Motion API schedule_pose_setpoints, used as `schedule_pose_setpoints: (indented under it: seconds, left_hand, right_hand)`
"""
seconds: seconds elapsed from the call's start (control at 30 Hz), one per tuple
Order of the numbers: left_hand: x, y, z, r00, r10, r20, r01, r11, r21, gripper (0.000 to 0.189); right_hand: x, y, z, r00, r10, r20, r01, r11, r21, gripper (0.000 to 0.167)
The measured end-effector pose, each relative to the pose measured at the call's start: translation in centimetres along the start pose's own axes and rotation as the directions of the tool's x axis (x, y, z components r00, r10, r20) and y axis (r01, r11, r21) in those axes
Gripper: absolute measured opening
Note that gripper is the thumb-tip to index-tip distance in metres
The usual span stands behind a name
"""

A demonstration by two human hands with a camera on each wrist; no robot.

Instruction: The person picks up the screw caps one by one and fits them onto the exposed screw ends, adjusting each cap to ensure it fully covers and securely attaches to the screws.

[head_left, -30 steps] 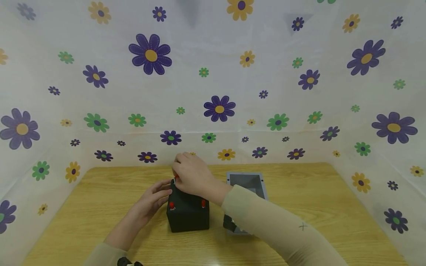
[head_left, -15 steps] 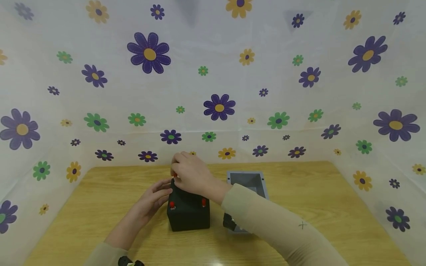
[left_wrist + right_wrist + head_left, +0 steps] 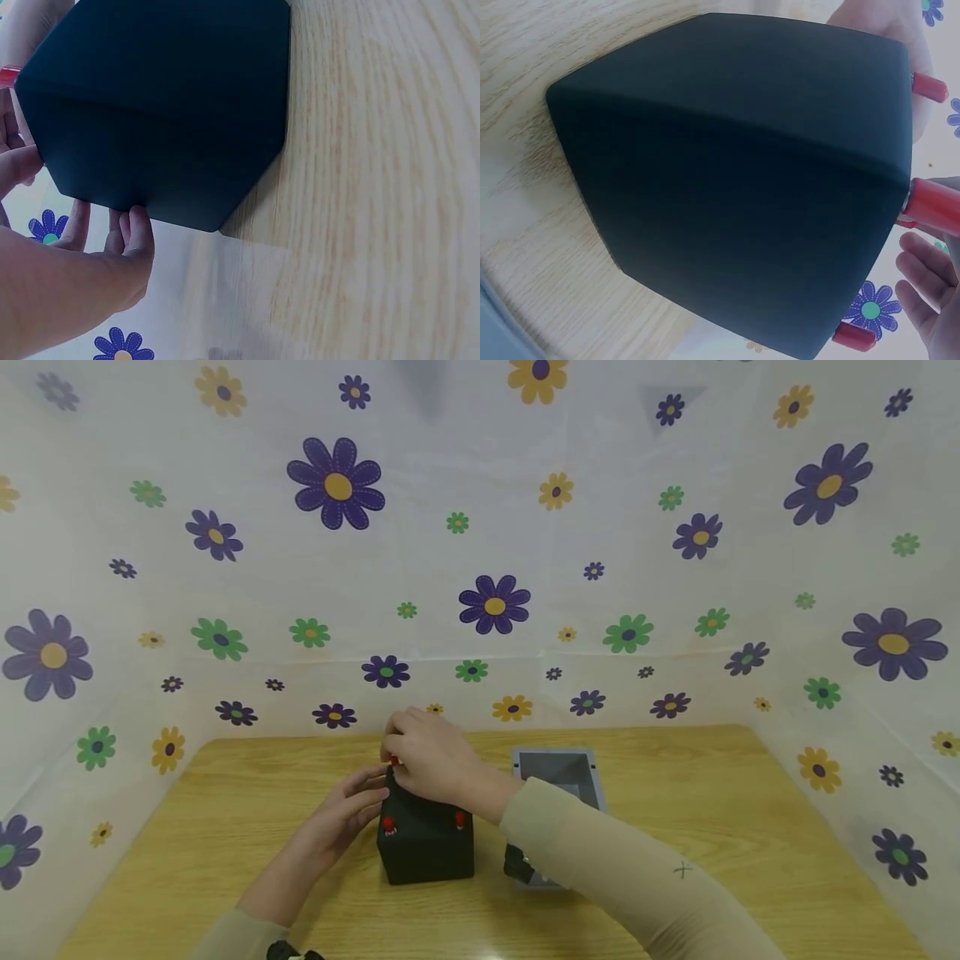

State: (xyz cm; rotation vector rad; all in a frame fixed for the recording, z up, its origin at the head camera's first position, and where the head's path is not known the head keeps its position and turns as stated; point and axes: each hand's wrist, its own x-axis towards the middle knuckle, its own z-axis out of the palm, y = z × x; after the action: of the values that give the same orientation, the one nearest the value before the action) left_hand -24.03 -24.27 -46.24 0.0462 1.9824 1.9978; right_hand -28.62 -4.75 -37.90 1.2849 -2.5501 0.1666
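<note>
A black box stands on the table with red-capped posts at the corners of its top. One red cap shows at the near left corner and another red cap at the near right. My right hand reaches over the top and pinches the red cap at the far left corner, its fingers partly covering it. Against the box's left side rests my left hand, fingers extended. In the left wrist view, the left hand's fingertips lie along the box's edge.
Right of the black box stands a grey open-topped bin, partly hidden under the right forearm. A wooden table bears both. Behind and at the sides hangs a white flowered sheet.
The right hand shifts slightly left at the far left corner, its fingers staying at the red cap. The left hand and the box hold their places.
</note>
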Motion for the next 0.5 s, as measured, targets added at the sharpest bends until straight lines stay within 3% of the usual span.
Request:
schedule_pose_setpoints:
  seconds: [0.17,0.5]
  left_hand:
    - [0.11,-0.08,0.06,1.000,0.003,0.002,-0.003,1.000,0.002,0.062]
    - [0.17,-0.21,0.07,1.000,0.006,-0.009,-0.006,1.000,0.002,0.061]
  right_hand:
    - [-0.30,0.32,-0.26,1.000,0.005,0.004,-0.005,1.000,-0.005,0.022]
    - [-0.86,0.84,-0.02,0.999,-0.017,-0.036,0.015,0.999,-0.030,0.016]
